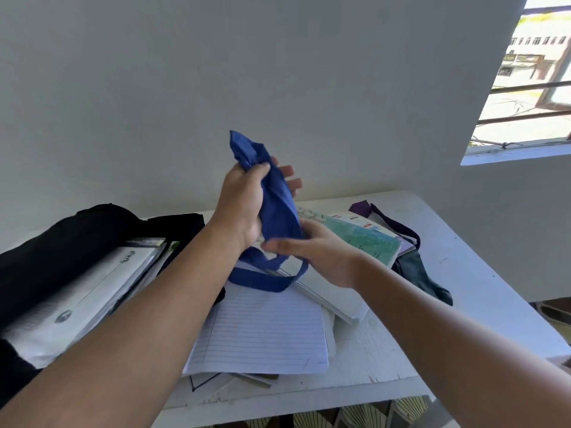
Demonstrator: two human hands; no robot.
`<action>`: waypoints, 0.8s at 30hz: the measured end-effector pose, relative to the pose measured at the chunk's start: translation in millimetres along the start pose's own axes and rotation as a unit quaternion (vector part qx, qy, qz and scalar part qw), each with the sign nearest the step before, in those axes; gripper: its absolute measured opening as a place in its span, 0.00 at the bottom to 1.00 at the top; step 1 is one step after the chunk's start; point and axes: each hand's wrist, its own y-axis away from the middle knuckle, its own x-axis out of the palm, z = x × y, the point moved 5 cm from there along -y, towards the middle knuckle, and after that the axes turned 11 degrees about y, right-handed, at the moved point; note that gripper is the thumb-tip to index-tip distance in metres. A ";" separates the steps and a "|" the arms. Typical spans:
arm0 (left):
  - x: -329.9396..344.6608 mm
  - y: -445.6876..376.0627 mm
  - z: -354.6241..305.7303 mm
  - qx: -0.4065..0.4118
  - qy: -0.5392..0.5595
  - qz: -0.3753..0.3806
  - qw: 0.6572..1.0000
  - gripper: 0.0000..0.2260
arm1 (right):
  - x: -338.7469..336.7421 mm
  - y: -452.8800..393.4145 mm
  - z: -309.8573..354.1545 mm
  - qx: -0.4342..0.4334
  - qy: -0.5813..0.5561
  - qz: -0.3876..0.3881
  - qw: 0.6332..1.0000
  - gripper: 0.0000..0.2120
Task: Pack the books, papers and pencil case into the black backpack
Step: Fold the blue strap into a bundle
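The white table point(482, 291) fills the lower half of the view, its far edge against a pale wall w/ a barred window point(525, 97) at upper right. On the table's left side lies the black backpack point(61, 239), open, w/ white books point(83, 291) already inside its mouth. In the middle of the table, just right of the backpack, sits a stack of lined papers point(262, 332), more sheets under it. Behind the papers, towards the far right, a green-covered book point(364, 239) rests tilted on other books, and a dark cloth bag w/ purple strap point(417, 270) lies beside them.

Above the papers, both hands hold a blue cloth pouch point(278, 205) in the air; it is upright, its blue strap hanging down in a loop that touches the papers. If this is the pencil case, I cannot tell. The left hand point(244, 202) grips the upper part, fingers and thumb curled round the fabric. The right hand point(318, 254) holds the lower end, thumb on the near side of the cloth; its fingers are mostly hidden behind.
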 end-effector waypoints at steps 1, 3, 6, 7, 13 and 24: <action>0.8 -1.5 -3.9 0.008 0.019 -0.003 1.000 0.06 | 2.9 0.3 0.8 0.003 0.045 -0.003 0.999 0.11; -2.2 -5.8 -12.4 0.025 0.045 -0.020 0.998 0.07 | 3.2 0.7 3.3 0.010 0.098 -0.011 0.995 0.04; -22.3 -14.9 -31.9 0.062 0.092 -0.097 0.989 0.11 | -17.4 3.1 8.8 0.007 0.173 -0.093 0.981 0.05; -30.4 -16.8 -37.8 0.076 0.108 -0.123 0.984 0.10 | -27.5 4.1 12.3 -0.002 0.208 -0.141 0.968 0.04; -53.2 -7.4 -52.9 0.173 0.046 -0.216 0.960 0.06 | -31.8 11.6 44.7 -0.086 0.449 -0.286 0.842 0.14; -24.5 15.9 -35.6 0.001 -0.594 0.217 0.775 0.17 | -23.5 7.7 50.4 -0.134 0.375 -0.332 0.855 0.30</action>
